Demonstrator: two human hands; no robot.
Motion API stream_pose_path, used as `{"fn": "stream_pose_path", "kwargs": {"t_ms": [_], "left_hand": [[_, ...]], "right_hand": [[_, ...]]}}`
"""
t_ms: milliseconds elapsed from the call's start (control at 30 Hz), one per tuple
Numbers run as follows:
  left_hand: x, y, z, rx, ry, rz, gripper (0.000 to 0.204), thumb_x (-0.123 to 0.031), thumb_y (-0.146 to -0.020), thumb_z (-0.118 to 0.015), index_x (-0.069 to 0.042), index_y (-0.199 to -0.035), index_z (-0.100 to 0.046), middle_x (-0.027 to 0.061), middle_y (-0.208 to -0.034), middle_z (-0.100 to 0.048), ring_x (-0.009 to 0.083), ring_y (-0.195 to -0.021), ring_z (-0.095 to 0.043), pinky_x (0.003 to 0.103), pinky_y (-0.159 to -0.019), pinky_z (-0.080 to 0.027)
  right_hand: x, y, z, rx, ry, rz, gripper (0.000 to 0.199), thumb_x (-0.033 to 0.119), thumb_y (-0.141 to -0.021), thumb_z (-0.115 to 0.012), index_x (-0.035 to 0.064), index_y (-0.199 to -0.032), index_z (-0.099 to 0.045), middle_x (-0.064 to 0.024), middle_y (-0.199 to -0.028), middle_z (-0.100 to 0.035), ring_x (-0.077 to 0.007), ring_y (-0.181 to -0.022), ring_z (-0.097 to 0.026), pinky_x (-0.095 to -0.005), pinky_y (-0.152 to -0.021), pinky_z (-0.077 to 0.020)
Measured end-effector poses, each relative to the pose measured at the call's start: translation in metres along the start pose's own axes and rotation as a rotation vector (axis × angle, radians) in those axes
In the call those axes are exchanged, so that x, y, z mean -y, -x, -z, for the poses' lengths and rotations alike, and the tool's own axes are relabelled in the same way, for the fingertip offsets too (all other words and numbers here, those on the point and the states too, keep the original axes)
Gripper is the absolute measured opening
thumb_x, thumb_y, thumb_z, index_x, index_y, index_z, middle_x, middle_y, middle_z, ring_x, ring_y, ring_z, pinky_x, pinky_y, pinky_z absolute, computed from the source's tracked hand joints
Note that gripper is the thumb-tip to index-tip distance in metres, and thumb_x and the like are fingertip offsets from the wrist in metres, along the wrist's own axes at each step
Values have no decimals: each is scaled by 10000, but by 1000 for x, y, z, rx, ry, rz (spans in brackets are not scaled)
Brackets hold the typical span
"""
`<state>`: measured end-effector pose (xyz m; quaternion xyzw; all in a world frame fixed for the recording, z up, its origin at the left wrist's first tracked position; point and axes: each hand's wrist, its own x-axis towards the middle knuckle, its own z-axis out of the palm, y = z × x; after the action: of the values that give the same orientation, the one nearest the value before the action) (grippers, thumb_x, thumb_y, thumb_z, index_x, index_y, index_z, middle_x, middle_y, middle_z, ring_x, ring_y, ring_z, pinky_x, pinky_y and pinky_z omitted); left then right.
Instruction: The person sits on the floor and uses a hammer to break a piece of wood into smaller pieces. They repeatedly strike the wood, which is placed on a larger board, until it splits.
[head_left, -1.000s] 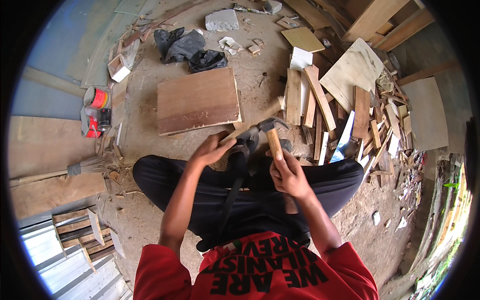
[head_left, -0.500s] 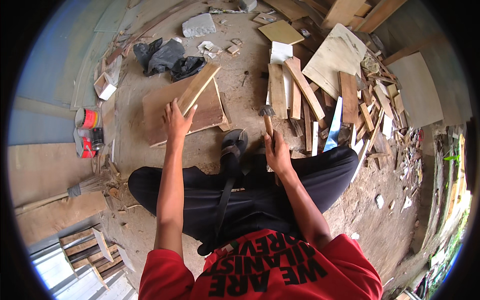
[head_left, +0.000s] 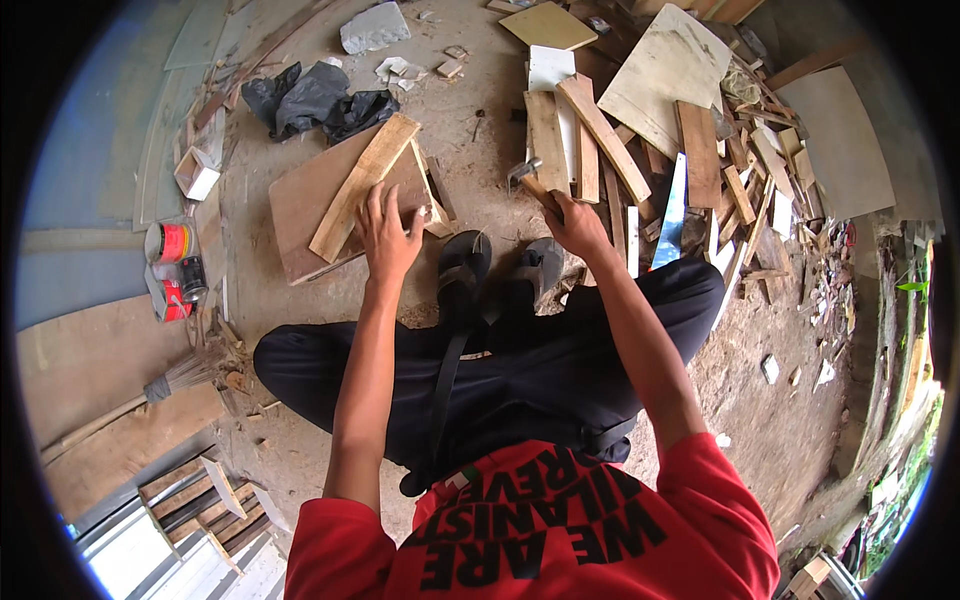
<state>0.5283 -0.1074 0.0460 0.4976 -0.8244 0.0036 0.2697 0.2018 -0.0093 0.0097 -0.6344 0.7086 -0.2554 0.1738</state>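
My left hand [head_left: 390, 235] is open, its fingers apart at the right edge of a short wooden plank [head_left: 358, 190]. Whether the fingertips touch the plank is hard to tell. The plank lies aslant across a brown wooden panel [head_left: 296, 215], which has a pale wood strip [head_left: 428, 183] along its right side. In my right hand [head_left: 580, 232] is a hammer [head_left: 538, 190], gripped by its wooden handle. Its metal head points up and left, above the ground and to the right of the panel.
A black plastic bag [head_left: 310, 100] lies beyond the panel. To the right is a heap of offcuts [head_left: 735, 190] with a saw blade [head_left: 672, 215]. Tins [head_left: 172, 242] stand at the left, near a broom [head_left: 170, 385]. My sandaled feet [head_left: 465, 262] are close to the panel.
The plank has turned from standing on its edge to lying flatter on the panel. My left hand has opened off it and shifted right. The hammer has tilted left as my right hand rose.
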Motion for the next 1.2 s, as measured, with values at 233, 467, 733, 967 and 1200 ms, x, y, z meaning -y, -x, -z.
{"fn": "stream_pose_path", "kwargs": {"t_ms": [233, 467, 733, 967, 1200], "left_hand": [[8, 5, -13, -38, -3, 66, 531, -365, -932, -615, -13, -1320, -530, 169, -1434, -465, 355, -1340, -434, 578, -1141, -275], [10, 9, -24, -109, -145, 101, 468, -331, -926, -566, -50, -1300, -538, 129, -1442, -462, 324, -1342, -432, 540, -1146, -274], [7, 7, -26, -64, -195, 134, 474, -326, -920, -545, -62, -1313, -521, 128, -1446, -457, 316, -1346, -432, 537, -1152, -269], [9, 9, -27, -62, -206, 158, 471, -315, -897, -555, -65, -1296, -537, 124, -1441, -464, 312, -1351, -429, 540, -1148, -268], [7, 6, -24, -79, -174, 159, 480, -305, -890, -552, -39, -1289, -539, 146, -1439, -463, 340, -1365, -409, 541, -1149, -260]], "right_hand": [[-63, 33, -65, 83, 327, -88, 374, 217, -936, -580, 22, -1251, -530, -223, -1121, -656, -391, -1058, -637, -478, -881, -499], [-38, 18, -104, 111, 477, 193, 213, 178, -912, -576, 80, -1097, -612, -130, -1109, -605, -323, -1123, -559, -464, -987, -407], [-26, 14, -147, 299, 593, 209, 140, 164, -881, -554, 95, -926, -667, -102, -1045, -625, -266, -1059, -583, -416, -908, -422], [-19, 10, -151, 310, 682, 255, 150, 190, -864, -594, 126, -871, -729, -91, -1022, -654, -243, -1064, -602, -413, -917, -433], [-30, 6, -159, 308, 616, 252, 146, 179, -863, -576, 90, -913, -680, -107, -976, -650, -273, -982, -629, -426, -881, -448]]}}
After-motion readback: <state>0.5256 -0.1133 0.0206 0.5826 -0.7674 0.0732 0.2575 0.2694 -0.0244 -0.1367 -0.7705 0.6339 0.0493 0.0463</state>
